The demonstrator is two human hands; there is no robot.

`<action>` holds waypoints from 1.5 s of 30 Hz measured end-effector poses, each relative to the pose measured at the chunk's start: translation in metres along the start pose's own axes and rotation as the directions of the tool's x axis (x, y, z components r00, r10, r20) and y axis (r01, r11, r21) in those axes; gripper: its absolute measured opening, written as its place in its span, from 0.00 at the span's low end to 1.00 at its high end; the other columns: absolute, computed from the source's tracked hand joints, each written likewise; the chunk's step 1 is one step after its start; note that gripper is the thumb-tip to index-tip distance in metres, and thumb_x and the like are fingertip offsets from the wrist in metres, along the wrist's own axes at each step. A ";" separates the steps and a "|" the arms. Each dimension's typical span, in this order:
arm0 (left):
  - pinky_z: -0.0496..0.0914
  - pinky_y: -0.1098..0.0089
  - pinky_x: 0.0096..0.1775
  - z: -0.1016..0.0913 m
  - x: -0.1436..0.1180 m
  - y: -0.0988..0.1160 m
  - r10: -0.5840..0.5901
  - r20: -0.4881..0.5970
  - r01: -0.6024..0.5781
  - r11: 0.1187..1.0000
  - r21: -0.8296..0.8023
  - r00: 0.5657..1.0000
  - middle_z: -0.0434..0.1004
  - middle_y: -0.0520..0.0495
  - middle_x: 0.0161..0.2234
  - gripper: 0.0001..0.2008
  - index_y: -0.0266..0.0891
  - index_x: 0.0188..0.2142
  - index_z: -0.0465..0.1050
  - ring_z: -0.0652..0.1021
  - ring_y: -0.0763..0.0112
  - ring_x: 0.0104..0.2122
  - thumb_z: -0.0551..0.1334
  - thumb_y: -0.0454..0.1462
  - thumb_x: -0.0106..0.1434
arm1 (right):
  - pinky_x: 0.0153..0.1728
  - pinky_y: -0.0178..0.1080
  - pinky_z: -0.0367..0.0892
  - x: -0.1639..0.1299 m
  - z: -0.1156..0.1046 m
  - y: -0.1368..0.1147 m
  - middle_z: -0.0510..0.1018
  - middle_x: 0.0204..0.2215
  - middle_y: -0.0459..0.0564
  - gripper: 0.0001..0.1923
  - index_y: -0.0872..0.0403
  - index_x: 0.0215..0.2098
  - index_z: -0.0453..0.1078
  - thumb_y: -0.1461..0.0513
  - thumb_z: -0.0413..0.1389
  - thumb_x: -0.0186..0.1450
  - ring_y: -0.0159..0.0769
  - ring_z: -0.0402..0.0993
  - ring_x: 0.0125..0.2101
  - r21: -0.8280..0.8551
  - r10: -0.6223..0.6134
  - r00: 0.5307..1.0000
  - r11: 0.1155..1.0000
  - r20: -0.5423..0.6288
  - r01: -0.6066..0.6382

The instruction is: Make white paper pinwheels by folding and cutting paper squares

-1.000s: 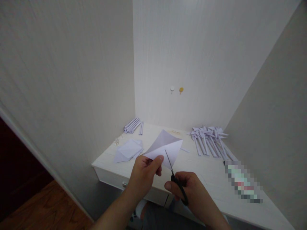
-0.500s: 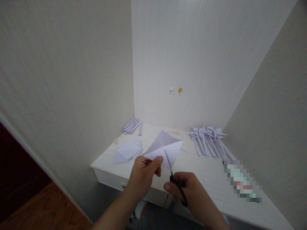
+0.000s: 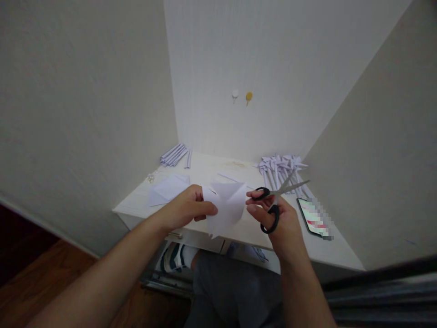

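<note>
A white sheet of paper (image 3: 225, 207) with cuts running in from its edges is held up over the front of the desk. My left hand (image 3: 191, 206) pinches its left side, thumb on top. Black-handled scissors (image 3: 276, 200) hang on the fingers of my right hand (image 3: 278, 218), their blades spread and pointing to the right, away from the paper. The fingertips of that hand are close to the paper's right edge; whether they touch it I cannot tell. Behind my left hand lie more white paper sheets (image 3: 167, 189).
Rolled paper sticks (image 3: 173, 155) lie at the desk's back left. Several paper pinwheels (image 3: 280, 166) on sticks are at the back right, near a phone (image 3: 312, 218). Walls enclose the white desk (image 3: 205, 166); two hooks, one yellow (image 3: 249, 96), are on the back wall.
The scissors have left the paper and swung round to point right, their blades now apart. The paper has turned and shows cuts. The view has shifted, with the desk higher in the picture.
</note>
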State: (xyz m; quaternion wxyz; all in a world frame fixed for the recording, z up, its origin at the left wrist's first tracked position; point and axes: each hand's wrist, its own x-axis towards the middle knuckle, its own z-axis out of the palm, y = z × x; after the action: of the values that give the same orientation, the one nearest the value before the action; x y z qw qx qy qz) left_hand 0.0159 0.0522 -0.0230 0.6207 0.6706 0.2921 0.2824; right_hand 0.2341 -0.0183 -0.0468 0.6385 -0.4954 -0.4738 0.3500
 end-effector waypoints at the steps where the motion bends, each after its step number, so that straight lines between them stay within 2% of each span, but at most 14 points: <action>1: 0.53 0.75 0.20 0.000 0.002 0.000 -0.018 0.052 0.018 1.000 0.002 0.998 0.63 0.55 0.16 0.08 0.37 0.17 0.71 0.60 0.79 0.16 0.65 0.38 0.47 | 0.29 0.37 0.68 -0.002 0.004 0.001 0.81 0.29 0.48 0.16 0.53 0.34 0.76 0.56 0.71 0.49 0.36 0.74 0.28 -0.004 0.029 0.999 1.000 0.025 -0.029; 4: 0.57 0.75 0.21 0.000 0.007 0.000 -0.027 0.072 0.030 0.999 -0.035 0.997 0.67 0.54 0.18 0.07 0.36 0.20 0.73 0.64 0.78 0.18 0.66 0.38 0.46 | 0.25 0.35 0.66 -0.006 0.011 0.004 0.79 0.22 0.45 0.10 0.54 0.27 0.77 0.59 0.69 0.50 0.33 0.69 0.23 -0.021 0.094 0.994 0.995 0.059 -0.093; 9: 0.67 0.73 0.27 0.010 0.012 -0.013 0.013 -0.188 -0.027 0.997 -0.073 0.982 0.77 0.50 0.26 0.13 0.37 0.32 0.78 0.74 0.71 0.25 0.67 0.46 0.54 | 0.25 0.35 0.66 -0.004 0.016 0.007 0.80 0.23 0.47 0.08 0.55 0.26 0.78 0.59 0.67 0.50 0.35 0.71 0.24 -0.005 0.072 0.994 0.997 -0.077 -0.073; 11: 0.68 0.72 0.27 0.020 0.012 -0.022 0.022 -0.235 -0.034 0.998 -0.049 0.972 0.78 0.49 0.28 0.16 0.38 0.35 0.78 0.75 0.70 0.25 0.68 0.47 0.54 | 0.27 0.37 0.68 -0.002 0.017 0.010 0.81 0.25 0.47 0.09 0.55 0.29 0.79 0.59 0.67 0.50 0.36 0.72 0.26 0.032 0.066 0.989 0.998 -0.133 -0.063; 15: 0.69 0.71 0.27 0.040 0.012 -0.037 0.043 -0.345 -0.060 0.997 -0.039 0.938 0.76 0.48 0.23 0.13 0.36 0.29 0.78 0.74 0.71 0.24 0.69 0.45 0.55 | 0.30 0.38 0.68 0.001 0.018 0.017 0.81 0.26 0.47 0.09 0.55 0.28 0.77 0.58 0.68 0.51 0.36 0.72 0.27 0.101 0.101 0.984 0.991 -0.144 -0.087; 19: 0.68 0.71 0.26 0.047 0.014 -0.040 0.071 -0.467 -0.116 0.991 -0.069 0.882 0.75 0.49 0.20 0.12 0.36 0.27 0.77 0.74 0.71 0.22 0.68 0.43 0.56 | 0.29 0.37 0.67 0.002 0.019 0.026 0.79 0.26 0.47 0.10 0.55 0.27 0.75 0.58 0.67 0.53 0.35 0.70 0.27 0.142 0.113 0.987 0.985 -0.117 -0.096; 21: 0.69 0.72 0.25 0.046 0.014 -0.039 0.080 -0.489 -0.128 0.990 -0.065 0.869 0.75 0.50 0.19 0.11 0.36 0.27 0.77 0.74 0.71 0.21 0.69 0.43 0.55 | 0.28 0.37 0.66 0.003 0.019 0.031 0.79 0.25 0.47 0.10 0.55 0.27 0.75 0.57 0.67 0.54 0.35 0.69 0.26 0.150 0.119 0.988 0.983 -0.098 -0.104; 27: 0.71 0.71 0.25 0.045 0.010 -0.033 0.063 -0.475 -0.103 0.993 -0.058 0.878 0.78 0.49 0.20 0.11 0.35 0.31 0.78 0.76 0.70 0.21 0.68 0.42 0.56 | 0.29 0.37 0.66 0.004 0.020 0.037 0.78 0.25 0.46 0.10 0.55 0.30 0.77 0.58 0.67 0.54 0.35 0.69 0.27 0.208 0.136 0.990 0.970 -0.037 -0.126; 32: 0.70 0.72 0.23 0.043 0.007 -0.023 0.065 -0.505 -0.099 0.994 -0.042 0.861 0.78 0.49 0.20 0.11 0.34 0.31 0.77 0.78 0.69 0.21 0.68 0.41 0.55 | 0.27 0.36 0.65 0.004 0.020 0.029 0.76 0.21 0.46 0.11 0.55 0.26 0.74 0.56 0.67 0.54 0.34 0.68 0.24 0.102 0.109 0.993 0.989 -0.041 -0.104; 35: 0.71 0.73 0.23 0.035 0.004 -0.014 0.087 -0.565 -0.121 0.992 -0.022 0.821 0.78 0.49 0.20 0.11 0.34 0.31 0.76 0.78 0.70 0.20 0.69 0.41 0.54 | 0.28 0.36 0.63 0.005 0.017 0.022 0.76 0.21 0.46 0.15 0.55 0.25 0.73 0.52 0.65 0.57 0.33 0.67 0.24 -0.016 0.115 0.991 0.993 0.069 -0.114; 37: 0.72 0.72 0.24 0.029 0.001 -0.006 0.118 -0.632 -0.162 0.987 -0.012 0.766 0.78 0.50 0.19 0.11 0.34 0.31 0.75 0.77 0.70 0.20 0.70 0.40 0.54 | 0.28 0.36 0.62 0.004 0.014 0.017 0.76 0.23 0.48 0.18 0.56 0.26 0.73 0.49 0.63 0.60 0.33 0.66 0.25 -0.118 0.149 0.966 0.985 0.210 -0.127; 40: 0.74 0.72 0.25 0.020 -0.003 0.005 0.180 -0.705 -0.242 0.970 0.013 0.686 0.77 0.51 0.19 0.12 0.34 0.33 0.75 0.77 0.70 0.20 0.70 0.41 0.54 | 0.27 0.35 0.60 -0.001 0.013 0.010 0.74 0.24 0.46 0.18 0.56 0.28 0.74 0.48 0.63 0.60 0.32 0.64 0.25 -0.223 0.253 0.875 0.959 0.414 -0.172; 43: 0.74 0.72 0.26 0.018 -0.007 0.013 0.235 -0.741 -0.294 0.954 0.054 0.629 0.77 0.52 0.19 0.13 0.34 0.35 0.75 0.78 0.71 0.20 0.70 0.41 0.55 | 0.25 0.34 0.58 -0.008 0.015 0.006 0.74 0.23 0.45 0.18 0.56 0.29 0.75 0.49 0.65 0.58 0.32 0.64 0.25 -0.272 0.341 0.774 0.936 0.534 -0.225; 45: 0.73 0.72 0.26 0.020 -0.009 0.016 0.248 -0.750 -0.306 0.950 0.063 0.613 0.77 0.52 0.20 0.13 0.34 0.35 0.75 0.78 0.70 0.20 0.70 0.41 0.55 | 0.24 0.34 0.55 -0.012 0.018 0.004 0.73 0.22 0.45 0.18 0.56 0.28 0.75 0.49 0.65 0.58 0.32 0.62 0.23 -0.294 0.367 0.735 0.927 0.570 -0.235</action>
State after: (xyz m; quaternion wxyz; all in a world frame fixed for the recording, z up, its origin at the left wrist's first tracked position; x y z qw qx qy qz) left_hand 0.0257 0.0313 -0.0088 0.4170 0.5087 0.4041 0.6357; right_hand 0.2132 -0.0228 -0.0527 0.3297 -0.4863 -0.6016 0.5412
